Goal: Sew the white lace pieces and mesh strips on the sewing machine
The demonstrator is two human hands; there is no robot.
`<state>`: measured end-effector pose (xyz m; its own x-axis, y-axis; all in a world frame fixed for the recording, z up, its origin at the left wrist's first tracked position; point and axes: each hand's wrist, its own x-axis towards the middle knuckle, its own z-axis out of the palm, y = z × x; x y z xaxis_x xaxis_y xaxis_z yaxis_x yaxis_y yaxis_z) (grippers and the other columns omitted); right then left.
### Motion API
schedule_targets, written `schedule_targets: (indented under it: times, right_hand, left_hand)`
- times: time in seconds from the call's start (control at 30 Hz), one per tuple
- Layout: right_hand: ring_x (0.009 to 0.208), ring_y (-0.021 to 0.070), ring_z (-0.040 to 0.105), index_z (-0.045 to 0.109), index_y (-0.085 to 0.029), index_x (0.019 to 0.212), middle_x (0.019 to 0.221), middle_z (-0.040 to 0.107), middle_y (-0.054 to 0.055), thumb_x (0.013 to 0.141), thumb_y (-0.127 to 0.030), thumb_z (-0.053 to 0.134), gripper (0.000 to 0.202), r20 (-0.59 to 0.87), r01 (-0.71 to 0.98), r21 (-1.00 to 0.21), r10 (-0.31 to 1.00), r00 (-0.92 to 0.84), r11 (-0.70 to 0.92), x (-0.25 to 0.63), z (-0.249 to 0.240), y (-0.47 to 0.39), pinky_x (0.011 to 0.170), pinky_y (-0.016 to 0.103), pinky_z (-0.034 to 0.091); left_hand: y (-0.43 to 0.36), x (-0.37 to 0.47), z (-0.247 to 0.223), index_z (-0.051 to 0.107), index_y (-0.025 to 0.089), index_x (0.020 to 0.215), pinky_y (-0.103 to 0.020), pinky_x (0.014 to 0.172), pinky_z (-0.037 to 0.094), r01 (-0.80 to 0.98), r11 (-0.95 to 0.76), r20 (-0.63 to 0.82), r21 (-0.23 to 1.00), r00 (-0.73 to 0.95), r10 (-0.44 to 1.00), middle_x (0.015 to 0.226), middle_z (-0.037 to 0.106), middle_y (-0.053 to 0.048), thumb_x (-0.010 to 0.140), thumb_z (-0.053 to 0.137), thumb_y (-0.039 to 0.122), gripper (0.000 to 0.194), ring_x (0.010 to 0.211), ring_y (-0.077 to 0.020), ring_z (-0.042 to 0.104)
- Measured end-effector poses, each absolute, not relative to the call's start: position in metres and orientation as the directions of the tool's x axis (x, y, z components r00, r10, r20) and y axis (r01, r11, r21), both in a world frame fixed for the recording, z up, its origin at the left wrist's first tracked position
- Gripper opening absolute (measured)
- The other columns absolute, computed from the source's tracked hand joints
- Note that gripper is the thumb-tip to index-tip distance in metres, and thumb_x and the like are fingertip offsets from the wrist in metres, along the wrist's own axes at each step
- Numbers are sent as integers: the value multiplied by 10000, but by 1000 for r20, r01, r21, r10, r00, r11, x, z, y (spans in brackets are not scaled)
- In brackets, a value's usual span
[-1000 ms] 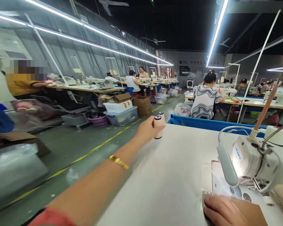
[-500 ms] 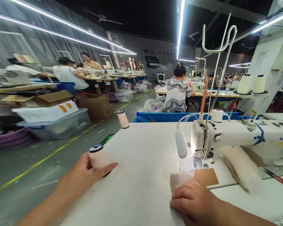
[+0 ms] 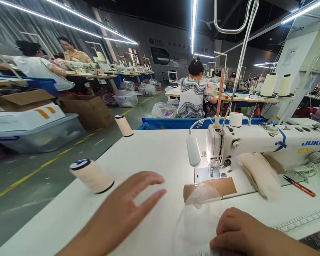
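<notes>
My left hand is open over the white table, thumb and fingers apart with nothing between them. To its left stands a tilted-looking cone of pale peach thread, apart from the fingers. My right hand has its fingers curled near the front of the table; what they hold, if anything, is hidden. Between that hand and the sewing machine lies a brown piece of card, partly covered by a thin translucent sheet. The white sewing machine has its needle area lit just beyond the card.
A second thread cone stands at the table's far left corner. Right of the card lie a beige cloth bundle, red-handled snips and a clear ruler. Several people sit at other machines; one person is straight ahead.
My left hand has let go of the near thread cone and moved right. My right hand has drawn back from the card toward the table's front. The view has shifted.
</notes>
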<state>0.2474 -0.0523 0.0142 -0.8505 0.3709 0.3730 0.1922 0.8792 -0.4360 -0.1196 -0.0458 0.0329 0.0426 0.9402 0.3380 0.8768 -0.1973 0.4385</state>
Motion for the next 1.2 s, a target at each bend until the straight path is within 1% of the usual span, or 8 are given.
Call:
schedule_targets:
  times: [0.1,0.23,0.5,0.67,0.77,0.93,1.03,1.2]
  right_hand:
    - [933,201,705,703,-247,1280,938,763,63,1123,-299,557,221,367,192,-436,368,-855,879,251,15,-53,897,322,588]
    - [920,202,708,716,-236,1278,897,759,58,1130,-318,544,240,358,206,-428,374,-856,880,261,13,-56,857,307,586]
    - [814,190,712,735,-274,1152,848,744,12,1102,-354,547,211,261,331,-564,544,-798,757,280,45,-42,898,364,555]
    - [1175,294,645,623,-226,1377,1268,712,119,975,-439,753,473,273,497,-575,725,-632,650,242,40,-5,981,425,532]
    - [932,226,680,684,-214,1055,1000,743,39,944,-259,739,131,254,490,-660,783,-568,569,215,20,8,821,325,517]
    - [771,174,625,609,-227,858,813,664,-21,950,-241,656,105,345,445,-692,802,-488,569,201,-1,6,737,284,445]
    - [783,181,604,597,-228,845,822,657,-3,974,-240,573,132,419,418,-652,760,-496,632,203,-3,2,742,296,432]
    - [778,182,583,545,-229,843,827,643,5,1019,-248,511,180,503,422,-547,687,-525,723,203,-7,2,746,310,414]
  left_hand:
    - [-36,-52,26,668,277,907,-368,757,546,788,-370,192,492,316,929,958,723,-35,914,624,561,288,885,-263,668]
    - [-18,-14,11,554,241,784,-375,714,492,786,-410,119,462,403,908,898,666,-47,912,541,341,163,813,-242,616]
    - [-14,-11,-1,579,258,767,-324,610,471,609,-310,148,730,302,942,787,643,-15,1013,436,512,382,686,-203,587]
    - [-31,-5,20,624,269,842,-312,642,484,508,-290,203,811,221,954,812,664,-4,1011,496,484,301,722,-199,615]
    - [-37,-6,23,617,278,867,-318,666,500,486,-309,240,817,202,950,818,669,1,1017,478,441,261,731,-197,620]
    - [-32,-10,-1,601,307,1000,-360,624,543,607,-389,345,693,195,918,881,687,-25,938,586,478,182,761,-241,647]
    - [-28,-7,-18,609,324,1191,-441,813,593,680,-549,561,486,239,793,1111,725,-72,868,683,401,341,973,-305,683]
    - [-29,-2,-17,607,305,1263,-436,901,548,715,-618,678,327,278,680,1144,722,-68,987,530,200,306,1038,-279,667]
